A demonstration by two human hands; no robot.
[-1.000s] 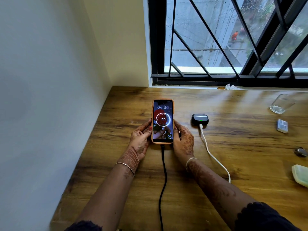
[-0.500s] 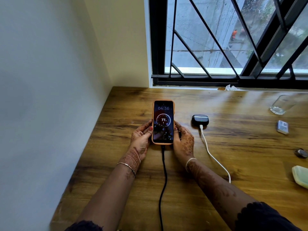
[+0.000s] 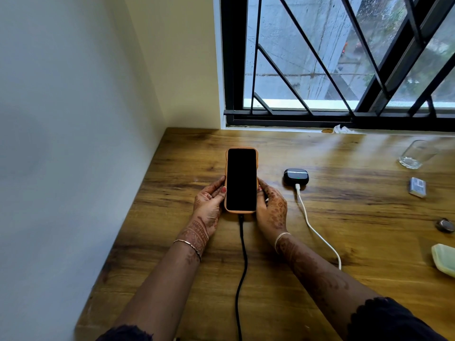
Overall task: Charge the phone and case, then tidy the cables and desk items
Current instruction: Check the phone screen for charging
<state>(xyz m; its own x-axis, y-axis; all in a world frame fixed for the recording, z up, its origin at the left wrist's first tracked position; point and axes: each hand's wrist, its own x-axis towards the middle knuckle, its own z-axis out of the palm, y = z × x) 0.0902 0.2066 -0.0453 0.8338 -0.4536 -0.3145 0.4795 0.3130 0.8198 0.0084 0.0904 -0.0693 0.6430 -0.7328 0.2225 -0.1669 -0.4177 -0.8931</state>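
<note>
Both hands grasp an orange-cased phone at the centre of the frame: the left hand curls against its left edge with the thumb laid along the case, and the right hand wraps its right edge, fingers tucked behind. The screen faces up and is dark; whether the phone's back rests on the wood cannot be told. A black cable is plugged into the phone's lower end and runs straight down between the forearms to the bottom edge of the frame. A thin bracelet circles the left wrist and a pale band the right. Just right of the phone, apart from the right hand, a black earbud case sits on the wooden desk showing a small green light, with a white cable plugged into its near side and curving toward the lower right. Along the right edge of the frame, well apart from the hands, lie a clear glass, a small grey box, a round metal object and a pale green dish, partly cut off. A black-barred window fills the upper right; a plain wall fills the left.
</note>
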